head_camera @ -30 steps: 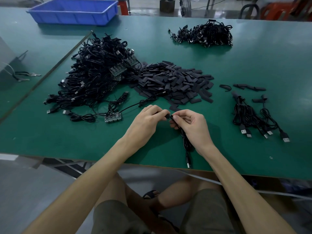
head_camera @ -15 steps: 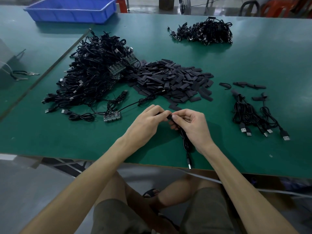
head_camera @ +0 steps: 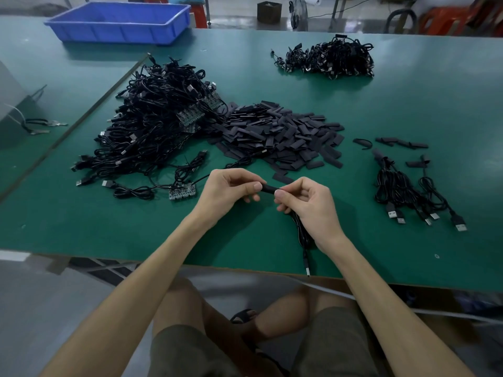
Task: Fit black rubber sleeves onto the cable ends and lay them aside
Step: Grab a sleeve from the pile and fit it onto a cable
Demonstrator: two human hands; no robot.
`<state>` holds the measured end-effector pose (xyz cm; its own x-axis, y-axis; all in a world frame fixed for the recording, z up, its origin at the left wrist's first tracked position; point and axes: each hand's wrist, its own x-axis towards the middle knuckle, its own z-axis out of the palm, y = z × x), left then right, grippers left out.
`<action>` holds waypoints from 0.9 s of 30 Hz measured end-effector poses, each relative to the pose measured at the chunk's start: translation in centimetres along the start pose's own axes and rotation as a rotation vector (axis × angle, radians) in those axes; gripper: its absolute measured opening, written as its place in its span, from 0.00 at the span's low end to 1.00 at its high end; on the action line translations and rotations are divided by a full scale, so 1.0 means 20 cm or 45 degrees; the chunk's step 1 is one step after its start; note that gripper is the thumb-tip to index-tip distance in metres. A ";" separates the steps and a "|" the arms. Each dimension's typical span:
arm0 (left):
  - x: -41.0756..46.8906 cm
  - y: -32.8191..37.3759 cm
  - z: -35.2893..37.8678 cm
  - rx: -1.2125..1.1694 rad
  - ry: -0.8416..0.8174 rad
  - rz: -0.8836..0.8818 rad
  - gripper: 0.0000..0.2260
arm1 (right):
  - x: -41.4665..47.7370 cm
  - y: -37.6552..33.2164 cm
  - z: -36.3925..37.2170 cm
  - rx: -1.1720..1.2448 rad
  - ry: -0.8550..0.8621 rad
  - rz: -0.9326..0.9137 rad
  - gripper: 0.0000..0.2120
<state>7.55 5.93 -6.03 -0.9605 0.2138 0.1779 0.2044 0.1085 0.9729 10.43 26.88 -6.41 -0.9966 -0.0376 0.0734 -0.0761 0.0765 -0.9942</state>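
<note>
1. Black rubber, a short flat sleeve (head_camera: 269,188), bridges the gap between both hands just above the table (head_camera: 81,227). The left hand (head_camera: 231,191) pinches its left end between thumb and curled fingers.
2. The right hand (head_camera: 307,202) pinches the opposite end with thumb and forefinger, its other fingers folded round the cable (head_camera: 302,235). This two-sided hold seems meant to steady the tube while the cable end feeds in. How far it has entered, I cannot tell.
3. The cable's thin, glossy coil trails under the right palm, and its metal plug (head_camera: 307,270) lies at the table's near edge.
4. Just beyond the hands, a heap of loose sleeves (head_camera: 285,134), matte flat strips, sits within easy reach as stock.
5. Touching that heap on its left is a tangled cable pile (head_camera: 163,118). A small circuit board (head_camera: 182,192) lies beside the left hand.
6. Well to the right, a small group of cables (head_camera: 402,191) lies with plugs toward the person, probably the finished ones laid aside.
7. Farthest off are another cable bundle (head_camera: 329,59) and a blue plastic tray (head_camera: 119,31).
</note>
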 end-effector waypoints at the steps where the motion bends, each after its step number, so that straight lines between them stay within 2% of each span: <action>1: 0.00 0.00 0.00 -0.026 0.015 -0.015 0.02 | 0.00 0.00 0.00 0.001 -0.003 -0.002 0.05; 5: 0.00 0.00 0.00 -0.048 0.038 -0.050 0.05 | 0.00 0.00 -0.01 -0.004 -0.010 -0.013 0.05; 14: 0.00 0.00 0.00 0.000 0.006 -0.082 0.05 | 0.00 0.01 -0.01 0.009 -0.035 0.012 0.05; 27: 0.01 0.01 0.01 -0.042 0.045 -0.095 0.02 | 0.01 0.01 0.00 0.012 -0.006 0.015 0.05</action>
<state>7.51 6.16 -5.89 -0.9790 0.1719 0.1095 0.1264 0.0911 0.9878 10.27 26.93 -6.55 -0.9972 -0.0414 0.0617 -0.0644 0.0674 -0.9956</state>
